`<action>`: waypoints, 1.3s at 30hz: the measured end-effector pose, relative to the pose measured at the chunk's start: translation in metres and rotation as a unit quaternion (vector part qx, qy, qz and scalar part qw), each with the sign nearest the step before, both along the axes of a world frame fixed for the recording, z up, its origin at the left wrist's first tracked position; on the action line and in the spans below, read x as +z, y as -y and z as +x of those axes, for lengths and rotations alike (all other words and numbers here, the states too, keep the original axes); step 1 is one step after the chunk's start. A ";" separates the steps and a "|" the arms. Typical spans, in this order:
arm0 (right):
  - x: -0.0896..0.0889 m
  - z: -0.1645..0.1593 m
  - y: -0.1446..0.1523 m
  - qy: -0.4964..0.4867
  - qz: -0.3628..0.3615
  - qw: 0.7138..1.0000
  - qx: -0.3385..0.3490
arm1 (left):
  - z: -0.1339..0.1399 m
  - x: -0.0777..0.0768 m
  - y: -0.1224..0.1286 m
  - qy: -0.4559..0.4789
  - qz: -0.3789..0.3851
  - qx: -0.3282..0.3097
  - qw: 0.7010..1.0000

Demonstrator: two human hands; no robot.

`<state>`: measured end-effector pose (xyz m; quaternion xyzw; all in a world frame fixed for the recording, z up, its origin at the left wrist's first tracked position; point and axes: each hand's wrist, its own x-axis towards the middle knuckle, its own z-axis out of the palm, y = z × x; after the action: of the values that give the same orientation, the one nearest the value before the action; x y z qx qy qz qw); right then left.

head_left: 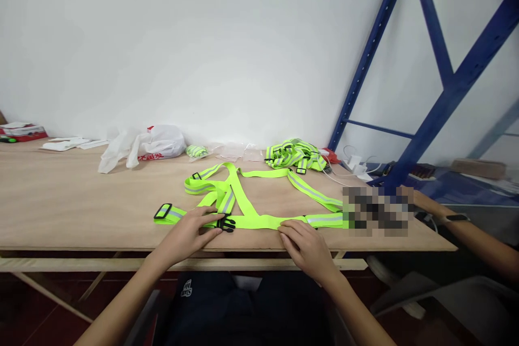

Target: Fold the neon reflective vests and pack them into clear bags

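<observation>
Lying on table (81, 200): green harness (245, 199), w/ silvery stripes, loops spread over near-middle of top, running far right & then near again; far-right end hidden by blurred patch.
Harness feel: prob. v. light, soft & floppy, like woven tape; no stiffness of its own, so loops may twist or drag. Not fragile; stripe side maybe a bit slick.
Black buckle (227, 223): hard plastic, prongs pointing right; prob. firmest spot to hold, gripped by its sides behind prongs.
Black slider (163, 211): at left end, also stiff; decent 2nd hold.
Near strap: flat along near edge; best pinched across its width, thumb near, fingers far.
L hand (197, 232): thumb at near edge, fingers at far edge, small gap w/ strap & buckle btwn; touching, can't tell if squeezing.
R hand (307, 243): fingers lightly bent, tips resting on near strap, right of buckle; thumb tucked low, closure unclear.
Green bundle (294, 154): tangled straps at far side, apart from both hands.
Co-worker's forearm (456, 218): far right, dark wristband on; hand hidden by blur.
</observation>
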<state>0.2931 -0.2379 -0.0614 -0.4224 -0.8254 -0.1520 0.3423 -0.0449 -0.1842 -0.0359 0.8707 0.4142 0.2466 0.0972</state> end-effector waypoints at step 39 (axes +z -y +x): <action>0.008 0.143 -0.003 -0.108 -0.100 0.914 -0.379 | -0.008 0.002 -0.003 -0.011 -0.052 0.038 0.998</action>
<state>0.4366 -0.2350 -0.0535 -0.7492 -0.5723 -0.1406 0.3022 -0.0528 -0.1811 -0.0338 0.8510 0.4598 0.2191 0.1281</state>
